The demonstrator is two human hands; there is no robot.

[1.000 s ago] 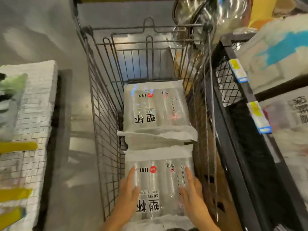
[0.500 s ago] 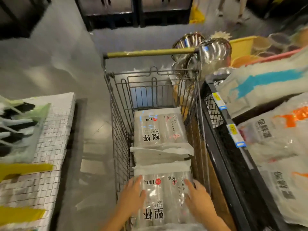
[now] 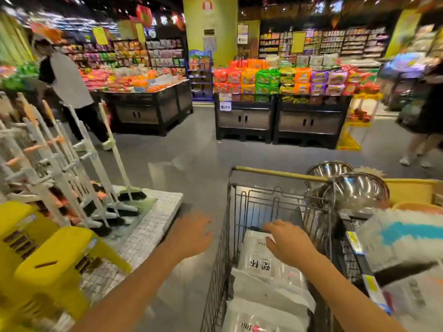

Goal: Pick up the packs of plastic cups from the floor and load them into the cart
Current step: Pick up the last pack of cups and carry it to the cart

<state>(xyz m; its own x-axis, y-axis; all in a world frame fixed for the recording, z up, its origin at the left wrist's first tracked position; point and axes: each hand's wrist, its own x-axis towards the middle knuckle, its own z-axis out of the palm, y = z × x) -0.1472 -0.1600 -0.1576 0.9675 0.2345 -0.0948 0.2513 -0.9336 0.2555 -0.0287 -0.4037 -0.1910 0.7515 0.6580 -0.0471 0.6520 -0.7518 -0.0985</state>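
Both hands are empty w/ fingers spread loose, holding nothing. The left hand (image 3: 191,232) floats over the grey floor (image 3: 191,159) just outside the wire cart (image 3: 221,271), and the right hand (image 3: 288,240) hangs above the far pack of plastic cups (image 3: 263,262), prob. not touching it, though the angle makes that hard to call. Two packs lie flat inside the cart, end to end along its length; the near pack (image 3: 261,318) sits at the bottom edge of view. Laid flat like that they fill the narrow basket w/o rolling, which is likely why they sit so. The packs are clear, glossy film w/ white folded ends and black print, soft-sided, ribbed by the stacked cups inside. The cart is thin dark metal grid w/ a yellowish handle bar (image 3: 280,173) at the far end. Shiny steel bowls (image 3: 357,188) are stacked just right of it. Yellow plastic stools (image 3: 48,257) are at left. No more packs show on the floor here, so loading looks done or nearly so.
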